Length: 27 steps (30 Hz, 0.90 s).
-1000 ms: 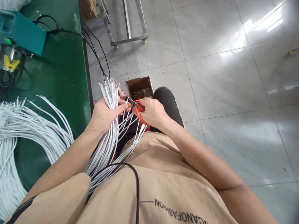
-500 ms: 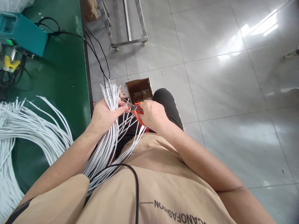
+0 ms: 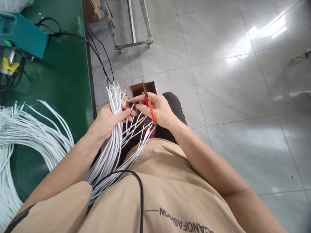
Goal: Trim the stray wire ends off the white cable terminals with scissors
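Moved cutters: the orange-handled cutters (image 3: 151, 112), aimed at the left fingers half a second ago, now point away from the body, tips over the cardboard box (image 3: 150, 84).
White cable bundle (image 3: 116, 131): upright in the left hand, beside the counter (image 3: 73, 74), its lengths trailing toward the lap.
Cable handling: probably light and bendy, with smooth jackets that may slide against each other; the bare-looking ends seem delicate.
Cable hold: best gripped around the jackets below the tips, a single strand pinched just behind its end.
Left hand (image 3: 108, 118): wrapped around the bundle, thumb and fingers pinching one separate strand.
Right hand (image 3: 160, 108): cutters tucked against the palm, thumb and forefinger narrowly parted near that strand's end; contact unclear.
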Available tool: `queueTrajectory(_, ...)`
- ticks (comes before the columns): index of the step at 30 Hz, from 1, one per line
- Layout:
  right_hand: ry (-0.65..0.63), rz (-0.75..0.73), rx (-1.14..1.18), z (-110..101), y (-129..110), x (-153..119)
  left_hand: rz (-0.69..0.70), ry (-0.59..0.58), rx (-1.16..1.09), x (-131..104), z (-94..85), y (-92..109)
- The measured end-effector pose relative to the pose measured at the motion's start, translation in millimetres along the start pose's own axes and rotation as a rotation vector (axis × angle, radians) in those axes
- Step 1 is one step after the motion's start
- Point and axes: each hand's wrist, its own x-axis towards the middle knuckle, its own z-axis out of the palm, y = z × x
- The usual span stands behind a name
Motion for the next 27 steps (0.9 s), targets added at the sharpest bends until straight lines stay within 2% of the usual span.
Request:
queueTrajectory(2, -0.075, -0.011, 0.099, -1, -3, 3, -0.017, -0.027, -0.023, 0, -1.2, 0)
queueTrajectory(4, -0.089, -0.026, 0.133, -2, -3, 4, -0.029, -0.040, -0.036, 1, -2.3, 0)
queueTrajectory(11, -0.038, -0.028, 0.200, 3, 5, 2, -0.043, -0.061, -0.057, 1, -4.1, -2)
queueTrajectory(16, 0.006, 0.089, 0.202, 16, 7, -2, -0.003, -0.058, -0.065, 0, -1.8, -3)
queueTrajectory(19, 0.089, 0.093, 0.135, 25, 4, -10, 0.054, 0.029, -0.012, 2, -1.6, -5)
queueTrajectory(23, 0.143, -0.121, -0.029, 30, -2, -19, 0.129, 0.155, 0.035, 6, -4.7, -11)
queueTrajectory(24, 0.167, -0.111, -0.020, 29, -3, -20, 0.134, 0.161, 0.048, 7, -5.4, -11)
queueTrajectory(27, 0.303, 0.061, 0.083, 26, -1, -15, 0.117, 0.152, 0.087, 6, -5.4, -12)
